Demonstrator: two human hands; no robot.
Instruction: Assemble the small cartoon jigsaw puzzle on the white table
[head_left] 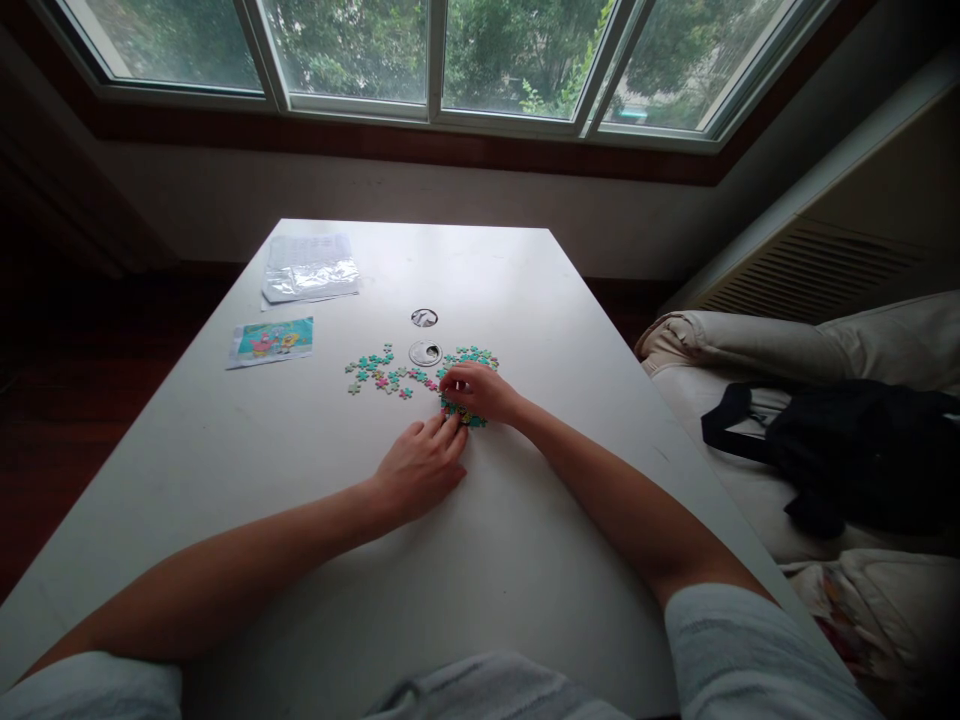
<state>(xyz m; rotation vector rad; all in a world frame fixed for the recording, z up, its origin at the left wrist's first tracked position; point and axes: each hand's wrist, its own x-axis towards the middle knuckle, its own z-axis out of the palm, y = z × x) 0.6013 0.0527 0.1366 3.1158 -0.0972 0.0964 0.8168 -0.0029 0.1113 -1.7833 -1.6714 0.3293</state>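
Small flower-shaped puzzle pieces [382, 380], teal, green, yellow and pink, lie scattered on the white table. More of them sit in a denser cluster [474, 355] behind and under my right hand [476, 390]. That hand is bent in a pinch over the pieces; whatever lies between its fingertips is too small to tell. My left hand [426, 462] rests flat with its fingers stretched out, the tips at the near edge of a patch of joined pieces [474, 420]. A picture card [274, 342] with cartoon figures lies to the left.
A round metal tin [426, 353] and a round lid-like disc [424, 318] stand beyond the pieces. Papers in a clear plastic sleeve [311, 268] lie at the table's [225, 480] far left. To the right, a dark bag [862, 450] rests on a pale sofa [750, 350].
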